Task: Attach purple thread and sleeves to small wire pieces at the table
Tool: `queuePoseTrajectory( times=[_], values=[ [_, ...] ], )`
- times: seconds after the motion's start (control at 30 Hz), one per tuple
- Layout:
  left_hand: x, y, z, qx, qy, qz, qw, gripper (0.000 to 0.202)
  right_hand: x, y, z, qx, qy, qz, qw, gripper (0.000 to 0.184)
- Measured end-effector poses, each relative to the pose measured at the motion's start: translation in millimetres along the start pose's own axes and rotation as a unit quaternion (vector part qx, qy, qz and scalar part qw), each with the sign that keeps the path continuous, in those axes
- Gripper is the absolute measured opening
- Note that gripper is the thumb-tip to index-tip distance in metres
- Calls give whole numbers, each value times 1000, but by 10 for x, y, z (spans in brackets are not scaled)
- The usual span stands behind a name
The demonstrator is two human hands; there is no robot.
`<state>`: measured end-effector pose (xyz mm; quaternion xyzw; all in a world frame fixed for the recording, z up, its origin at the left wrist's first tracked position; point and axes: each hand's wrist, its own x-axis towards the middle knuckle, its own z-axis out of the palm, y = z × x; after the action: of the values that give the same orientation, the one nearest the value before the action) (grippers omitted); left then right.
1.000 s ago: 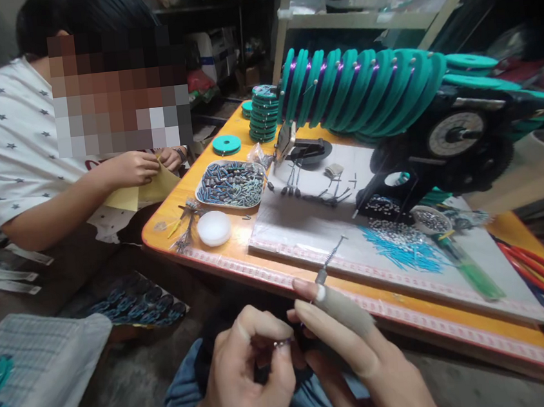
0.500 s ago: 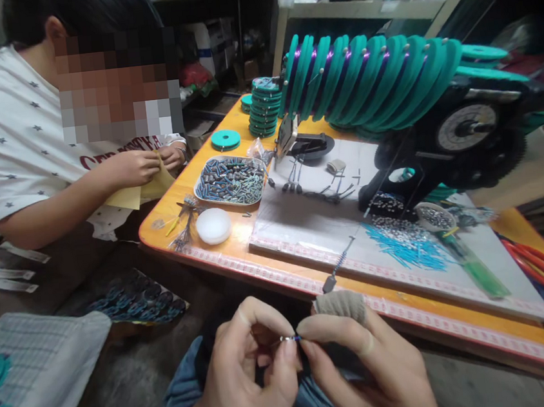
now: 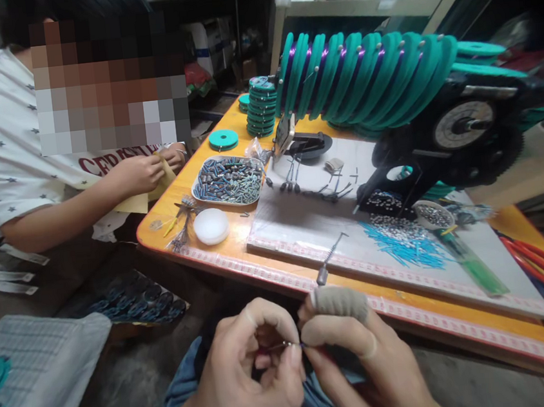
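Note:
My left hand (image 3: 251, 374) is closed in a pinch on a small shiny metal piece (image 3: 287, 344), too small to name. Tip to tip with it, my right hand (image 3: 370, 355) pinches a thin blue piece (image 3: 302, 344) that meets the metal one. Pale finger covers sit on fingers of both hands, and a thick grey wrap (image 3: 341, 301) covers one right finger. Just beyond my right hand, a dark fishing sinker (image 3: 323, 274) with a coiled wire stem hangs over the table edge.
On the orange table (image 3: 157, 225) stand a tray of small sinkers and tubes (image 3: 229, 181), a white bowl (image 3: 211, 227), loose blue tubes (image 3: 405, 244), red-handled pliers (image 3: 540, 259) and a black machine carrying green line spools (image 3: 365, 77). A co-worker (image 3: 17, 139) handles yellow paper at left.
Both hands keep their pinch and have shifted slightly; less of the blue piece shows. The sinker has moved a little left and up. The view has shifted slightly.

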<state>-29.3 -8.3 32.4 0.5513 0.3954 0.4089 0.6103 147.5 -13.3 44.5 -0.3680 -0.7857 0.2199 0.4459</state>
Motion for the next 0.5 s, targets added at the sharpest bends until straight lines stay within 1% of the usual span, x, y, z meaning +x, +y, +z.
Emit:
queuePoseTrajectory(
  times=[0.07,0.1,0.13,0.17,0.2,0.23,0.27,0.3,0.33,0.4,0.43,0.5],
  values=[
    [-19,56,-27,-38,1,-9,999,8,50,-3,-90,17,-59,7,998,38],
    [-15,86,-44,-54,3,-4,999,9,72,0,-127,23,-80,6,997,46],
    [2,116,-63,-68,4,6,998,10,91,2,-152,31,-92,11,995,52],
    [32,143,-82,-81,-2,18,997,10,107,2,-163,47,-97,27,994,54],
    [76,166,-97,-93,-13,24,995,11,121,-1,-156,74,-87,49,992,52],
    [131,184,-105,-114,-26,27,993,10,135,-8,-131,117,-64,75,988,45],
    [194,199,-102,-148,-42,26,988,11,148,-17,-88,181,-34,100,978,36],
    [260,212,-87,-196,-61,22,978,12,163,-26,-31,261,5,120,958,26],
    [327,224,-60,-255,-80,15,963,14,179,-32,36,347,41,131,928,21],
    [441,251,22,-380,-100,-8,920,19,210,-31,168,484,110,146,856,17],
    [483,265,68,-427,-103,-26,898,21,223,-24,220,527,145,160,822,17],
    [536,287,152,-476,-101,-59,871,27,243,-6,276,583,200,202,761,16]
  ],
)
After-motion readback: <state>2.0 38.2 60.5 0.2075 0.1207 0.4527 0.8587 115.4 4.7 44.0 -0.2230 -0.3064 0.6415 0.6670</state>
